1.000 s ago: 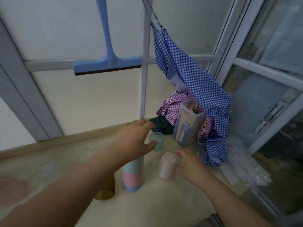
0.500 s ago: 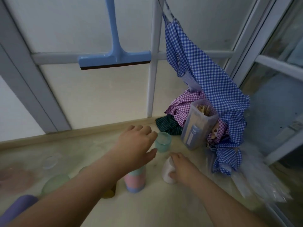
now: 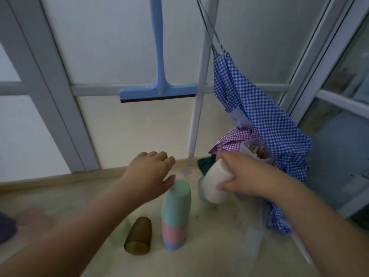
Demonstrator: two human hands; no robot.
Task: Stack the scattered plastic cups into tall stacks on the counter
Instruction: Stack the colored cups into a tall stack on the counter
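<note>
A stack of upside-down cups (image 3: 175, 212), teal over pink over blue, stands on the beige counter (image 3: 60, 196). My left hand (image 3: 149, 172) hovers open just above and left of its top, thumb near the teal rim. My right hand (image 3: 245, 174) grips a cream cup (image 3: 215, 182), lifted and tilted, to the right of the stack. A teal cup (image 3: 200, 188) is mostly hidden behind the cream one. An upside-down brown translucent cup (image 3: 138, 235) stands left of the stack, with a pale green cup (image 3: 117, 234) beside it.
A blue squeegee (image 3: 158, 92) hangs on the window frame. Blue gingham cloth (image 3: 259, 112) and purple gingham cloth (image 3: 235, 138) pile up at the right around a clear container of sticks (image 3: 255, 151). A pinkish cup (image 3: 34, 218) and a dark purple thing (image 3: 6, 228) lie far left.
My right hand has closed on the cream cup and lifted it off the counter, tilting it. My left hand stays above the stack. The camera moved nearer.
</note>
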